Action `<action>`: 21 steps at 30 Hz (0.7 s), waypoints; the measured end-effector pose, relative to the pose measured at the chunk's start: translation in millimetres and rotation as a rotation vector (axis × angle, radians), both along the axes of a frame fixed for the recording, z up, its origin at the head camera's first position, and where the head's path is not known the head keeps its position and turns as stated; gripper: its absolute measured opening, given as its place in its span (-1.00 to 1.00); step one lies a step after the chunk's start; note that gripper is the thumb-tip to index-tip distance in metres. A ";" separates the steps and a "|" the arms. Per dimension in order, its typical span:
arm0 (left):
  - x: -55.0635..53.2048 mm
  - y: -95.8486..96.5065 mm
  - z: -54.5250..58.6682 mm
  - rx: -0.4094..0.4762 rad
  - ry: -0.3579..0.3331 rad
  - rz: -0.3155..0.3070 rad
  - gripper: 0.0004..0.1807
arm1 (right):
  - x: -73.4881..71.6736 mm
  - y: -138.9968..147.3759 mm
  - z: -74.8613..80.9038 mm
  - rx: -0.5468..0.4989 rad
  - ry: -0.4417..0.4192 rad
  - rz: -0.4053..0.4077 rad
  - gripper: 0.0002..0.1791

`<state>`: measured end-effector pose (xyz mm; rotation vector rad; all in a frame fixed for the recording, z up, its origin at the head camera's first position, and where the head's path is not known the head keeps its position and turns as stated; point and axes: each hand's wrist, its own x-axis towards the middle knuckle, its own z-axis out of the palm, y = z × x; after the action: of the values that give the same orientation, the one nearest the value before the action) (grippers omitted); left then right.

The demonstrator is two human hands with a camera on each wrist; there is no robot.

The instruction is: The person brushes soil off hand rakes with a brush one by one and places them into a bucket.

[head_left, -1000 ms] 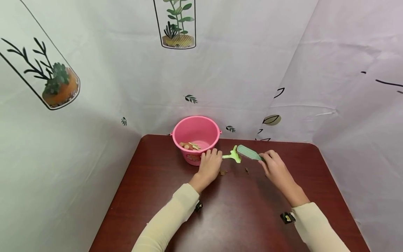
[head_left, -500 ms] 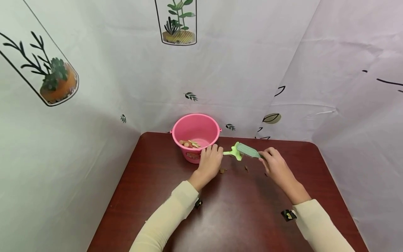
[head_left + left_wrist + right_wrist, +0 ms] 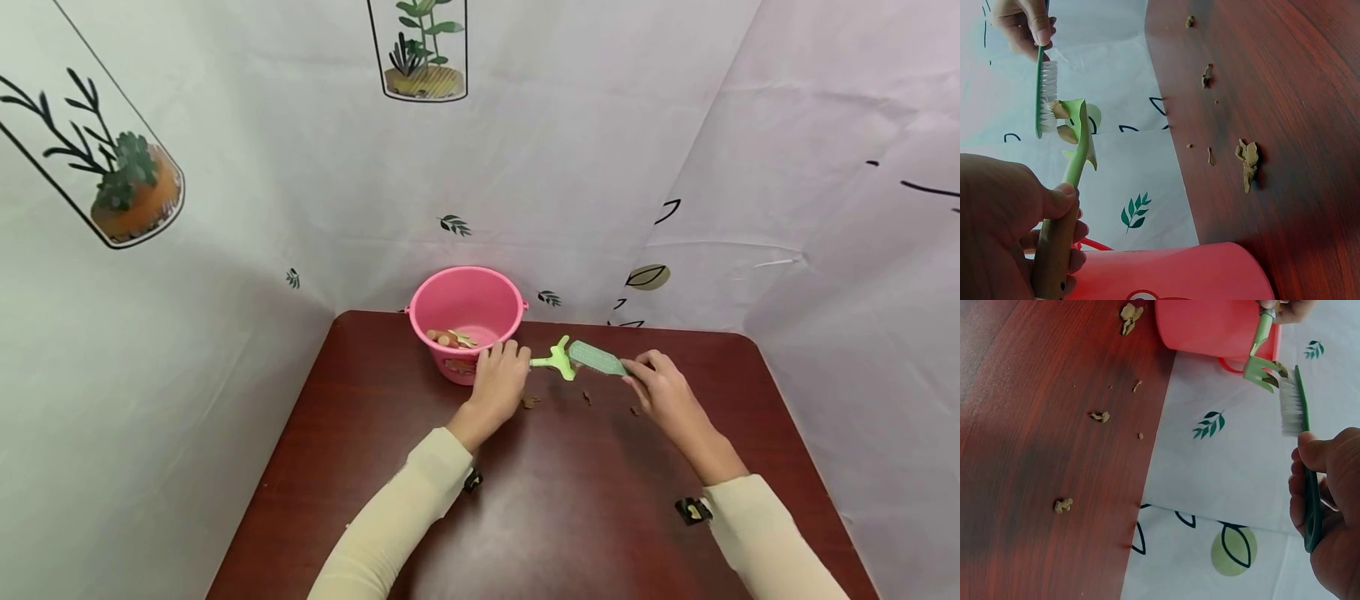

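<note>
My left hand (image 3: 498, 379) grips the wooden handle of a small light-green hand rake (image 3: 1079, 134), raised above the table beside the bucket. Brown dried clumps cling to its tines. My right hand (image 3: 666, 396) holds a green brush (image 3: 1307, 406) by its dark handle, thumb along the handle. Its white bristles (image 3: 1049, 94) face the rake and touch the clumps at the tine tips. A pink bucket (image 3: 468, 277) stands behind my left hand, with several wooden-handled tools (image 3: 448, 340) inside.
Brown crumbs and clumps (image 3: 1247, 159) lie scattered on the dark red table (image 3: 525, 500) below the tools. A white patterned cloth (image 3: 600, 167) hangs close behind the table's far edge and along both sides.
The brush has shifted slightly right, from overlapping the rake's head to its tine tips. The rake's head has turned a little. A crumb now shows on the table under the right hand.
</note>
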<state>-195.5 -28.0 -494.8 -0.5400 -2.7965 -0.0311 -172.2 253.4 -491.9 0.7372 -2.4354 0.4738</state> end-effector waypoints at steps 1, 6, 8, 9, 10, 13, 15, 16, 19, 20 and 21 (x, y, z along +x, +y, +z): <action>0.3 0.0 -0.1 0.001 0.000 0.000 -0.85 | -0.2 1.0 -0.7 0.000 0.004 0.003 -0.68; 1.7 -0.1 -1.0 0.005 0.023 -0.003 -0.86 | 0.3 6.3 -1.0 0.006 0.011 0.018 -0.67; 2.1 -0.6 -1.4 0.007 0.036 0.003 -0.87 | 1.0 9.7 0.0 0.012 0.006 0.010 -0.67; 2.2 -1.0 -1.5 0.008 0.044 0.009 -0.88 | 1.4 11.9 0.4 0.012 0.003 0.000 -0.68; 2.3 -1.5 -1.7 0.007 0.051 0.014 -0.89 | 1.9 14.4 0.9 0.010 0.002 -0.012 -0.69; 2.2 -3.1 -1.9 0.001 0.071 0.025 -0.91 | 3.2 21.1 3.0 -0.001 0.000 -0.051 -0.66; 2.0 -3.6 -1.7 -0.005 0.081 0.024 -0.90 | 3.5 23.1 4.5 -0.012 -0.004 -0.062 -0.65; 2.0 -3.6 -1.5 -0.008 0.083 0.022 -0.90 | 3.5 22.8 5.2 -0.018 -0.003 -0.064 -0.65; 2.8 -1.0 0.4 -0.017 0.069 0.019 -0.91 | 3.5 16.5 7.8 -0.027 0.000 -0.047 -0.64; 2.9 0.4 0.8 -0.021 0.063 0.019 -0.91 | 3.7 13.1 8.8 -0.028 0.001 -0.043 -0.64; 3.0 2.0 1.2 -0.027 0.057 0.018 -0.92 | 4.2 9.4 9.9 -0.029 0.004 -0.039 -0.64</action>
<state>-192.4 -26.0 -493.6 -0.5145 -2.7495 0.0252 -168.0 262.8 -482.0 0.6761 -2.4298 0.4908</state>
